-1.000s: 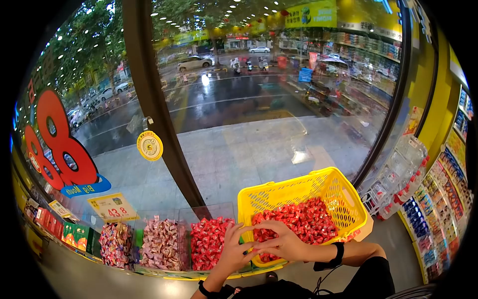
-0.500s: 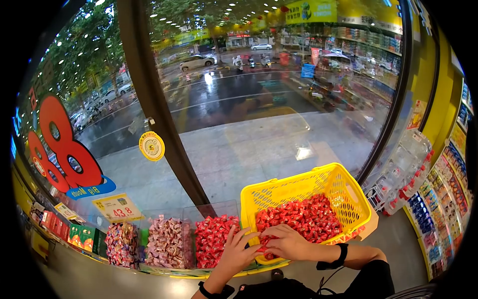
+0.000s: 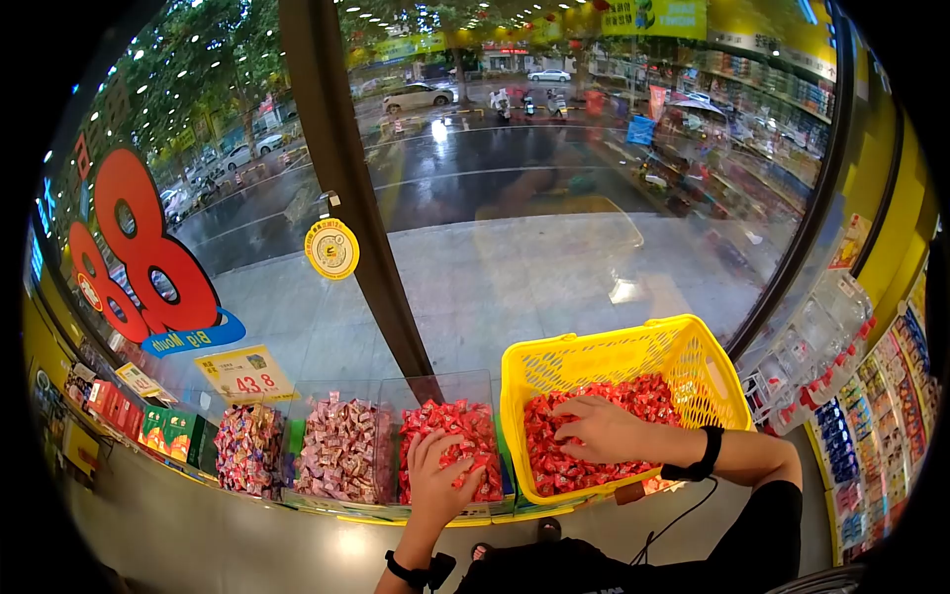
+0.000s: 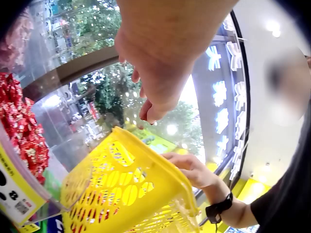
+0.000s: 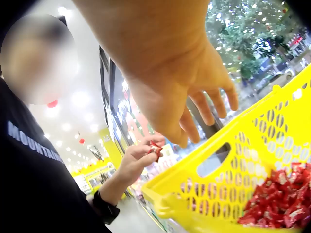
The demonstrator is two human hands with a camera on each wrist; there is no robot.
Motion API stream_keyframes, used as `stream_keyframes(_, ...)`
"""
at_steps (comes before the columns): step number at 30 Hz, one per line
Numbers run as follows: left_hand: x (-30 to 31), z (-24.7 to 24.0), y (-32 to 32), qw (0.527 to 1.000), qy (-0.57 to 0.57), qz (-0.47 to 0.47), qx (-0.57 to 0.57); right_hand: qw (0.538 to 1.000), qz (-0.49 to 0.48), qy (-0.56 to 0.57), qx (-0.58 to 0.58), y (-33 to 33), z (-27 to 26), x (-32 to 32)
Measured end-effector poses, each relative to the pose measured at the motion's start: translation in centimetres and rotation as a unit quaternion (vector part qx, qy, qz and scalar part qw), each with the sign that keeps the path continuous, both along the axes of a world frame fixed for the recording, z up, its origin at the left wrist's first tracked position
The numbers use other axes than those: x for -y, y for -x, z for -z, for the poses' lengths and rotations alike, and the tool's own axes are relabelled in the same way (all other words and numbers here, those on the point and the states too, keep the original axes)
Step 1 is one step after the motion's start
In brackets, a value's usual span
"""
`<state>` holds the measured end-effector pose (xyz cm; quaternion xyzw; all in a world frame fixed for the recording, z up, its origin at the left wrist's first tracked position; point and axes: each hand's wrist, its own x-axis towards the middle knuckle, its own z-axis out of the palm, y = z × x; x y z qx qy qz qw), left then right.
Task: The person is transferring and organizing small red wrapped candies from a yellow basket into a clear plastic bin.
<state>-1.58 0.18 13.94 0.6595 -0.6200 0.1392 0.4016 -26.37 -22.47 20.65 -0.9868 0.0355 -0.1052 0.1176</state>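
Observation:
My left hand [image 3: 438, 483] is over the bin of red-wrapped candies [image 3: 470, 418]. It pinches one red-wrapped candy [image 5: 154, 151] between thumb and fingers, clearest in the right wrist view. My right hand [image 3: 609, 434] hovers over the yellow plastic basket [image 3: 594, 346], fingers loosely extended and nothing seen in them. A heap of red candies [image 3: 648, 404] lies inside that basket, partly covered by the right hand in the head view. Seen from the left wrist, the right hand [image 4: 192, 170] shows just beyond the basket's rim.
Left of the red candies stand a bin of pink-wrapped candies [image 3: 339, 450] and one of mixed-colour candies [image 3: 247, 450]. A price sign [image 3: 247, 376] rises behind them. A glass window with a dark post [image 3: 361, 198] runs along the back. Stocked shelves [image 3: 876, 426] line the right side.
Both hands were close together over the basket's near left corner. Now they are apart: the left has moved left over the red candy bin, the right further over the basket.

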Motion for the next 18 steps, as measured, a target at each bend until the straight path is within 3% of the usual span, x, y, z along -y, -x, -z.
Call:
stream_keyframes(5,-0.5,9.3,-1.9,0.99,-0.119,-0.072,-0.028,0.98,-0.002,0.002,-0.197,-1.9,1.9,4.4)
stream_keyframes(10,-0.2,13.0,-1.2,0.979,-0.163,-0.12,-0.016,0.93,-0.002,0.017,-0.368,-5.4,8.7,7.3)
stream_keyframes(13,-0.2,14.6,-1.4,0.974,-0.177,-0.139,-0.04,0.936,0.025,0.068,-0.345,-5.9,11.7,6.3)
stream_keyframes(18,-0.4,14.2,-1.2,0.971,-0.173,-0.155,-0.056,0.959,-0.025,0.122,-0.255,-4.6,17.8,6.3)
